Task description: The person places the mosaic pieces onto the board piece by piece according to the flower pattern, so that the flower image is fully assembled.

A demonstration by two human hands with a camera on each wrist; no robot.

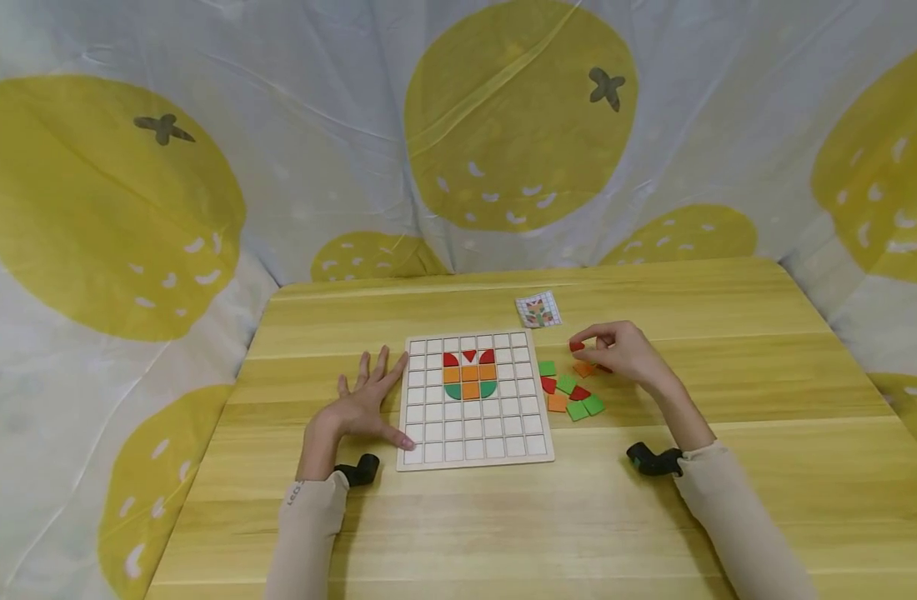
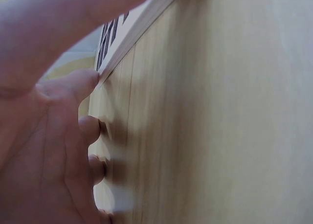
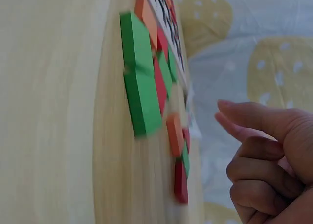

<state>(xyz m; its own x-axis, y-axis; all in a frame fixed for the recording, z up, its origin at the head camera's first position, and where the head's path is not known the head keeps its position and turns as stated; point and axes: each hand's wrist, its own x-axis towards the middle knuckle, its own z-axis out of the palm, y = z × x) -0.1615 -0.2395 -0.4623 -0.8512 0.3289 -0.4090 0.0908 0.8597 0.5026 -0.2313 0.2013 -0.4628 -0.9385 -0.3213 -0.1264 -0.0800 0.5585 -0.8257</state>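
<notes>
Lemon-print fabric (image 1: 323, 158) behind a wood-grain table (image 1: 789, 367), a gridded mosaic board (image 1: 474, 450) set upon it

The fabric fills the upper half and both sides of the head view. Just below the frame's centre lies the pale wooden board, seven dark-lined squares each way. Its inlay (image 1: 469, 374) has two curved red pieces flanking a red triangle, then three orange squares, then an orange square between two rounded green pieces. Right of the board are loose green, red and orange tiles (image 1: 576, 410); above its upper right corner, a printed pattern card (image 1: 538, 309).

The left hand (image 1: 361, 407) is spread, thumb and forefinger at the board's left edge. The right hand (image 1: 622, 350) is above the tiles, thumb and forefinger tips close together; whether they pinch the red piece (image 1: 576, 346) showing there cannot be told. That hand partly covers another red tile. The card's print is too small to read fully; the left wrist view cuts off most of the board, and the right wrist view blurs several tiles.
</notes>
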